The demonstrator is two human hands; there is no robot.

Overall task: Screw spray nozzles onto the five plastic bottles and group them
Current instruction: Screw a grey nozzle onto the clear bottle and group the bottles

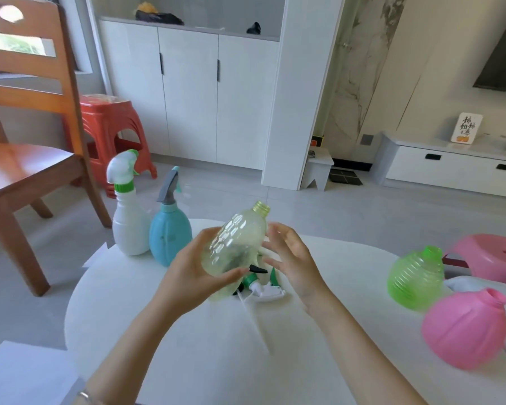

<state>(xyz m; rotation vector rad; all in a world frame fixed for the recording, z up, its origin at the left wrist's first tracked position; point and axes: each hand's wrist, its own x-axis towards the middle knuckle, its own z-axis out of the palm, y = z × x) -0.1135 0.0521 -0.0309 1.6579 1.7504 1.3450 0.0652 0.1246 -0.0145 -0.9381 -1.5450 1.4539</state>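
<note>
Two of five bottles done, the third in hand.
My left hand (187, 267) grips the clear bottle (234, 247) over the table (187, 346), and my right hand (289, 258) has its fingers spread beside it. The white bottle (127, 226) and blue bottle (170, 238) have nozzles; the green bottle (415, 279) and pink bottle (465, 328) don't.

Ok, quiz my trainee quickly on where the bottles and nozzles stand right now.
1. True or false: the pink bottle already carries a nozzle.
2. How many bottles have nozzles fitted? A one, B two, C four.
3. Fill in: the left hand holds the ____ bottle.
Key: 1 false, its neck is bare. 2 B, the white bottle and the blue bottle. 3 yellow bottle.
</note>
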